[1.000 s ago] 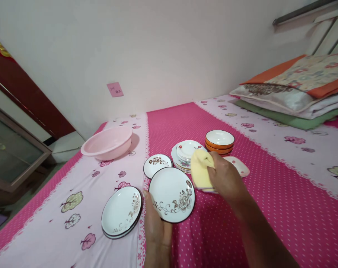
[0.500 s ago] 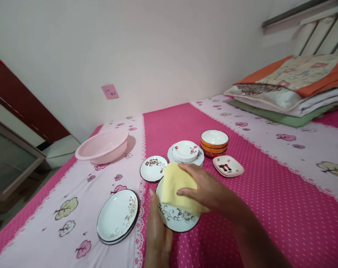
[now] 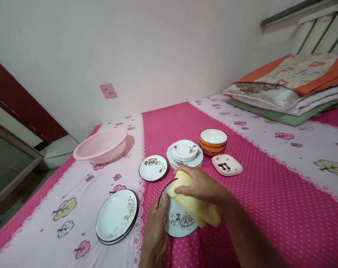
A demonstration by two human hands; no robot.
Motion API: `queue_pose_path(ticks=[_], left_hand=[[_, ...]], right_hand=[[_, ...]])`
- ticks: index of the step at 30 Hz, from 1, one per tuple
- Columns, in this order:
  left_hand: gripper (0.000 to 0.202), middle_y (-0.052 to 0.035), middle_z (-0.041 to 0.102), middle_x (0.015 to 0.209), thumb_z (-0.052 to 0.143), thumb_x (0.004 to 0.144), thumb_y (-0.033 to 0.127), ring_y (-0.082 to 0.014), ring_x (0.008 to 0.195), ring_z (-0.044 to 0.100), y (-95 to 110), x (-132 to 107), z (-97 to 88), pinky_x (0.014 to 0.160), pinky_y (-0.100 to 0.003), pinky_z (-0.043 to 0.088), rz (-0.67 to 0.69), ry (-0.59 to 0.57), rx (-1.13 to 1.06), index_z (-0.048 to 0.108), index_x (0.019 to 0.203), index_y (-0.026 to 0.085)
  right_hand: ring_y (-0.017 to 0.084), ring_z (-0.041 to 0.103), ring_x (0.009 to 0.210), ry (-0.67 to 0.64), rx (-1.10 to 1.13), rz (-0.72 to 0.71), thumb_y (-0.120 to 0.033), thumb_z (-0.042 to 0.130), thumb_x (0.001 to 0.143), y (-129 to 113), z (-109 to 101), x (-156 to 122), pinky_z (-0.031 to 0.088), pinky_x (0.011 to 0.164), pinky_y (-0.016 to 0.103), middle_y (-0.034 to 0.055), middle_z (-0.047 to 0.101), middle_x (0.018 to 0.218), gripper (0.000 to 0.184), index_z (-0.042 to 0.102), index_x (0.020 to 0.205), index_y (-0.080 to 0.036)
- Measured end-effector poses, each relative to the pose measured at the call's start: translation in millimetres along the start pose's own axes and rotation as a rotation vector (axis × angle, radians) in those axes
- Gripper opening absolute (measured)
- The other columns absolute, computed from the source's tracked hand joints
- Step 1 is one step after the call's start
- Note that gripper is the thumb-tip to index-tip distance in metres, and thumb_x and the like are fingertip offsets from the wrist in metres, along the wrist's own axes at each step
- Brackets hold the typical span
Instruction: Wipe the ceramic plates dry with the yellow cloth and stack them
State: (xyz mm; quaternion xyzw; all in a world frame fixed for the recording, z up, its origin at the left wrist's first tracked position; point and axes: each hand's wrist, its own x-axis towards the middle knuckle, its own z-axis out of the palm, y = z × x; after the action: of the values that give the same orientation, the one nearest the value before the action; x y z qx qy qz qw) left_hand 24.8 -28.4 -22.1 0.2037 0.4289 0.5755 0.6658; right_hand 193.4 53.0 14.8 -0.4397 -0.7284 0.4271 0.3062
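My left hand grips the near left rim of a white plate with a brown flower pattern and a dark edge, tilted up off the pink bedcover. My right hand presses a folded yellow cloth down on the plate's face, fingers curled over the cloth's top. The cloth hides most of the plate's upper half.
Left of my hands lie two stacked matching plates and a smaller flowered plate. Behind stand a stack of small white plates, orange bowls, a square dish and a pink basin. Folded bedding lies far right.
My right hand carried the yellow cloth from beside the plate onto its face and now across it. My left hand tipped the plate up towards me.
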Motion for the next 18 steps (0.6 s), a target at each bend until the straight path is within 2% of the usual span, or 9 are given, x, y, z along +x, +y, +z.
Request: queue_pose_path(ticks=[4,8,11,14,18], left_hand=[[0.047,-0.0187,0.08,0.115,0.082,0.086,0.043,-0.0356,0.118,0.072,3.2,0.7,-2.5,0.106,-0.05,0.056,0.007,0.045,-0.074,0.076,0.121,0.012],[0.043,-0.0176,0.079,0.12,0.073,0.093,0.043,-0.0343,0.123,0.069,5.5,2.4,-4.1,0.109,-0.048,0.054,0.008,0.072,-0.196,0.075,0.124,0.014],[0.04,-0.0162,0.079,0.12,0.065,0.099,0.04,-0.0322,0.124,0.069,10.1,3.1,-1.4,0.111,-0.047,0.053,0.031,0.152,-0.282,0.073,0.13,0.015],[0.042,-0.0154,0.079,0.12,0.056,0.103,0.038,-0.0294,0.121,0.071,17.1,2.6,5.1,0.111,-0.045,0.053,0.117,0.287,-0.346,0.068,0.138,0.017],[0.049,-0.0143,0.077,0.126,0.055,0.103,0.046,-0.0281,0.118,0.072,21.6,0.8,10.4,0.104,-0.041,0.058,0.282,0.438,-0.357,0.063,0.144,0.019]], right_hand=[[0.023,0.069,0.082,-0.025,0.291,0.026,-0.038,0.08,0.077,15.7,1.9,4.6,0.052,0.069,0.03,0.0027,0.074,0.09,0.031,0.07,0.101,-0.02],[0.026,0.073,0.09,-0.017,0.485,0.06,-0.04,0.083,0.075,22.8,7.2,7.4,0.056,0.076,0.035,0.0057,0.078,0.099,0.038,0.071,0.105,-0.019],[0.027,0.074,0.091,0.008,0.651,0.081,-0.04,0.085,0.074,21.8,15.4,10.5,0.058,0.08,0.037,0.0071,0.078,0.105,0.045,0.071,0.111,-0.019],[0.025,0.075,0.085,0.03,0.834,0.105,-0.037,0.087,0.072,17.5,31.5,15.4,0.058,0.078,0.036,0.0058,0.079,0.1,0.047,0.07,0.112,-0.019],[0.023,0.074,0.081,0.108,1.103,0.14,-0.035,0.09,0.066,9.6,69.0,20.6,0.058,0.078,0.034,0.0038,0.079,0.093,0.05,0.07,0.109,-0.018]])
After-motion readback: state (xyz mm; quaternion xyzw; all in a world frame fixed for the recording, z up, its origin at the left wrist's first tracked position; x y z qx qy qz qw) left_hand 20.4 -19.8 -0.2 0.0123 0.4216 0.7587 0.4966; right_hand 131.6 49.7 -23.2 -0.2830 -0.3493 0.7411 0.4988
